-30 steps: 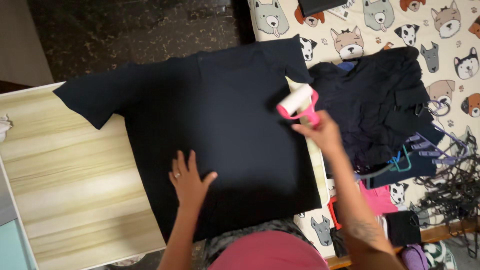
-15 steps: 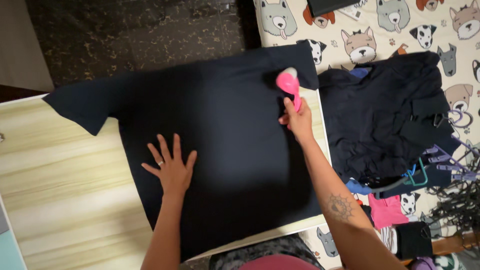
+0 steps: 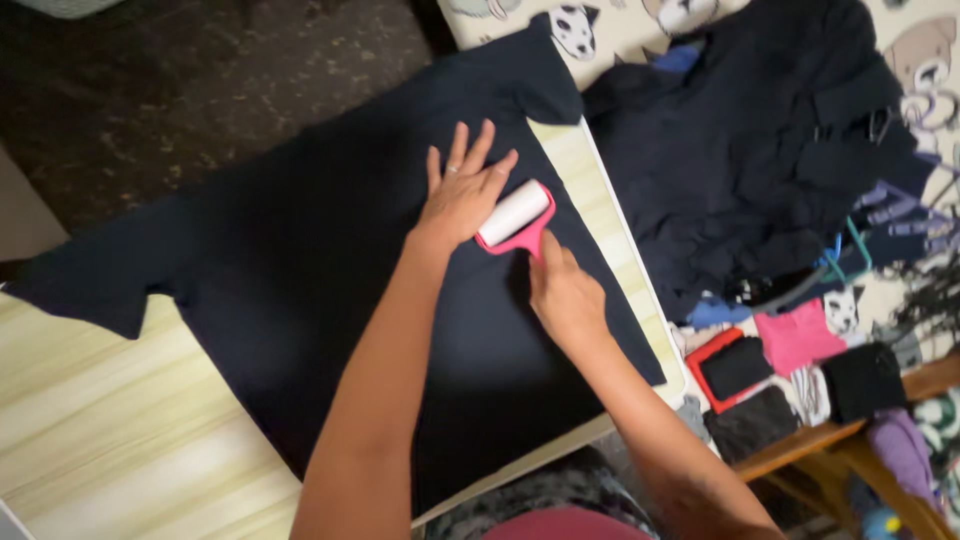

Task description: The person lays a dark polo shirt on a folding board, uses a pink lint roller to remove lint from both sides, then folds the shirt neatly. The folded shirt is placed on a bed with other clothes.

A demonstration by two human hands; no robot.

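A black T-shirt (image 3: 300, 260) lies spread flat across a light wooden table (image 3: 110, 440). My right hand (image 3: 563, 292) grips the pink handle of a lint roller (image 3: 514, 217), whose white roll rests on the shirt near its upper right. My left hand (image 3: 463, 190) lies flat on the shirt with fingers spread, just left of the roll and touching it. One sleeve (image 3: 85, 285) reaches out to the left over the table.
A pile of dark clothes (image 3: 740, 150) lies on a bed with an animal-print sheet (image 3: 600, 20) to the right. Purple and teal hangers (image 3: 880, 230), pink cloth (image 3: 795, 335) and small dark items sit near the bed's edge. Dark speckled floor (image 3: 200, 70) is beyond the table.
My left hand moved from the shirt's lower middle up to beside the roller. My right hand drew the roller down and left from the shirt's collar edge. The view shifted.
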